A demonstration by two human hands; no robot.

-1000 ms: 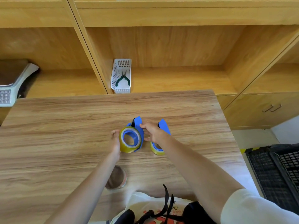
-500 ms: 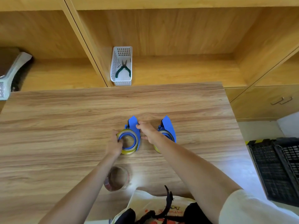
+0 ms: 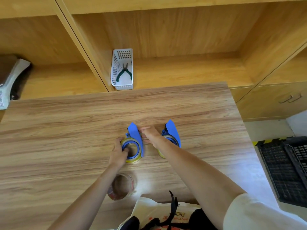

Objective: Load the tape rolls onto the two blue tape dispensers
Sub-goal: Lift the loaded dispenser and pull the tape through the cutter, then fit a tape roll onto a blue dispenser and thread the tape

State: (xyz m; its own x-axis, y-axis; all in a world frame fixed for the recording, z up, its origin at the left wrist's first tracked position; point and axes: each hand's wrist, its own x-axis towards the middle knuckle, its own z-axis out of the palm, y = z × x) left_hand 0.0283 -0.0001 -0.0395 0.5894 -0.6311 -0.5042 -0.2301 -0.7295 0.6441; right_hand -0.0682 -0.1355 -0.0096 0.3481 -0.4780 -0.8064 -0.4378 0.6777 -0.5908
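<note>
Tape roll (image 3: 132,151), yellowish, sits on the left blue dispenser (image 3: 134,134) mid-table (image 3: 66,138), pinched by the left hand (image 3: 118,154); the right hand (image 3: 150,135) grips that dispenser's flap. Right dispenser (image 3: 172,132) stands just beside.

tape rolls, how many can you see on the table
3. One on the left dispenser, under the left hand; one on the right dispenser, partly behind the right arm; one loose roll near the table's front edge. None else visible.
</note>
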